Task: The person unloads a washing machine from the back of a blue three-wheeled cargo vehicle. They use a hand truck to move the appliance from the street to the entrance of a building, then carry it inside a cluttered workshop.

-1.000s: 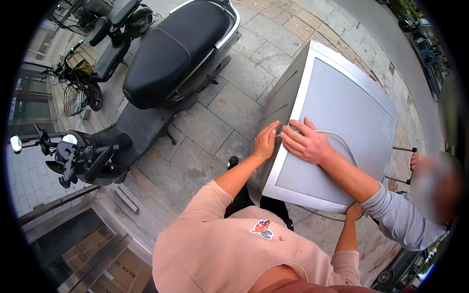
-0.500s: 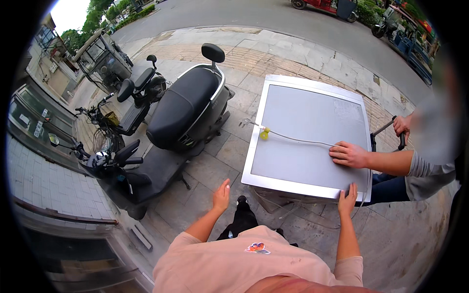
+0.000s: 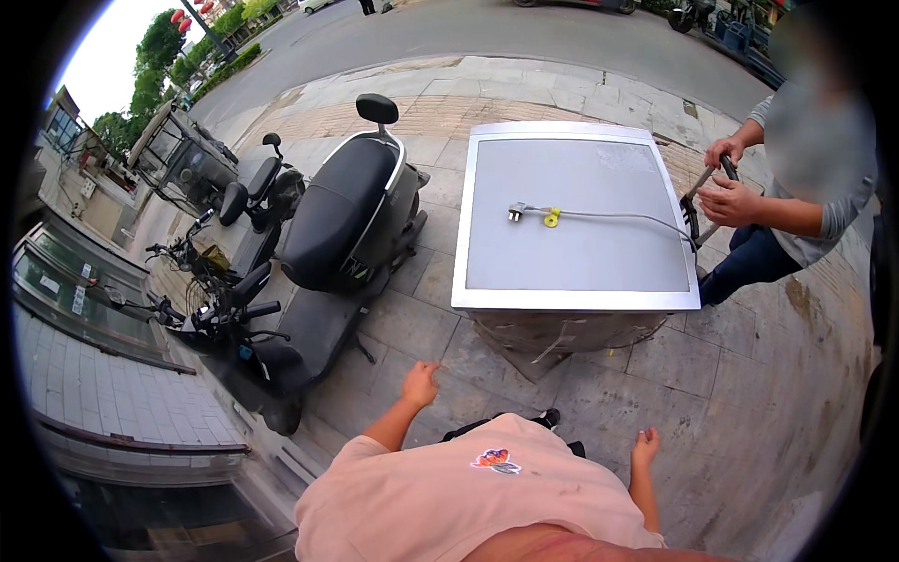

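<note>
My left hand (image 3: pixel 420 384) hangs empty in front of my body, its fingers loosely bent and partly apart. To the right, my right hand (image 3: pixel 646 448) is also empty, with fingers slightly curled and apart. Neither hand touches anything. Ahead of me stands a boxy appliance (image 3: pixel 571 297) with a grey top panel in a silver-white frame. A grey power cord (image 3: pixel 618 216) lies across its top, ending in a plug (image 3: pixel 516 213), with a yellow tag (image 3: pixel 551 218) on the cord. The appliance's lower side is dark and partly shaded.
At the right, a co-worker (image 3: pixel 796 217) holds the black handle (image 3: pixel 729 168) of a hand truck against the appliance. A black-seated scooter (image 3: pixel 342 201) stands at the left, with another electric bike (image 3: pixel 251 225) beyond it. Paving (image 3: pixel 749 393) leads to a road (image 3: pixel 449 42).
My right hand has come off the appliance's near edge, which is now farther from me. The co-worker's hand has left the top and moved to the handle. The plug now lies on the panel.
</note>
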Tool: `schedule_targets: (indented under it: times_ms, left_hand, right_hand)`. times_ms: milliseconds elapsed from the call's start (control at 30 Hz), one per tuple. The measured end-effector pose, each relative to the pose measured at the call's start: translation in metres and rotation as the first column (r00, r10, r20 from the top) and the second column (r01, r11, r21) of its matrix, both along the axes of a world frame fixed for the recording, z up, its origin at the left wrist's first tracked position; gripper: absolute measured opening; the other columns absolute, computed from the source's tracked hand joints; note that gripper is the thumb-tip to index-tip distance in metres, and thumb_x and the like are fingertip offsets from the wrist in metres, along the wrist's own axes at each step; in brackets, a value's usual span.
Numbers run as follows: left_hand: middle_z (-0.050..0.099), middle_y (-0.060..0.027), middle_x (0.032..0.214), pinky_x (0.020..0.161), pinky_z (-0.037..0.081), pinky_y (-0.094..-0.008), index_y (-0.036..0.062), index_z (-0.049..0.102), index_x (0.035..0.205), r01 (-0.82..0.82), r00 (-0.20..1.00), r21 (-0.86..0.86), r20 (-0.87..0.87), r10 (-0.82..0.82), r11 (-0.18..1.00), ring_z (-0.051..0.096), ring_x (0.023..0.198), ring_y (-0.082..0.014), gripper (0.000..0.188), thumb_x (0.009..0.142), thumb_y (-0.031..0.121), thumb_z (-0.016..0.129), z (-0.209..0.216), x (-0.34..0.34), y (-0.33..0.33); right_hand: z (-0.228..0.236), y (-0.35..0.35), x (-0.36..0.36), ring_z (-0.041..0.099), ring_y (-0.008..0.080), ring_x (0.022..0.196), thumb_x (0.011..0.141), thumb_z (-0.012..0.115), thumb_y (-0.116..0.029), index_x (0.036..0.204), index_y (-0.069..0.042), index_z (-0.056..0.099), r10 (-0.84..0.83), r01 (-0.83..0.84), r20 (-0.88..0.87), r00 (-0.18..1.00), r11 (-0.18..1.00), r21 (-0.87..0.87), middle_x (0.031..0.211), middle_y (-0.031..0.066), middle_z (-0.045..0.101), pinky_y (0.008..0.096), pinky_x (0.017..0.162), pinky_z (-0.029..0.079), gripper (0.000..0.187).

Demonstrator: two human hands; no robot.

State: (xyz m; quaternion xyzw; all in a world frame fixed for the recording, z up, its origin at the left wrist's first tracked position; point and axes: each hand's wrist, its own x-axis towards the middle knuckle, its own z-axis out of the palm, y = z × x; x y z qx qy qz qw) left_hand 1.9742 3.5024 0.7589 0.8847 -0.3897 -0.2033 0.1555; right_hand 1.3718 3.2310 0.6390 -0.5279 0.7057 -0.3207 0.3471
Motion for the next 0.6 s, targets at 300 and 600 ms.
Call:
schedule_targets:
  times_ms: [300,600]
  left_hand:
    - [0.011,-0.0082,0.167,0.121,0.002,-0.0546,0.0082,0.012,0.160,-0.326,-0.216,-0.073,-0.965,-0.150,0.942,0.009,0.154,-0.0236,0.086,0.100,0.068,0.024,-0.001,-0.096,-0.175]
    - [0.032,-0.0085,0.160,0.119,0.024,-0.0506,0.0099,0.023,0.157,-0.127,-0.731,-0.256,-0.629,-0.264,0.958,0.032,0.146,-0.0275,0.076,0.102,0.063,0.022,0.145,-0.348,-0.276]
  right_hand:
    - [0.182,0.048,0.208,0.036,0.0396,0.142,0.098,0.057,-0.030,0.141,0.004,0.047,0.485,-0.562,-0.316,0.815,0.795,-0.230,0.151,0.0226,0.041,0.0451,0.117,0.029,0.055]
    - [0.309,0.047,0.166,0.031,0.0336,0.147,0.095,0.054,-0.042,0.145,-0.007,0.047,0.557,-0.808,-0.589,0.585,0.335,-0.485,0.156,0.0104,0.040,0.0532,0.119,0.018,0.062]
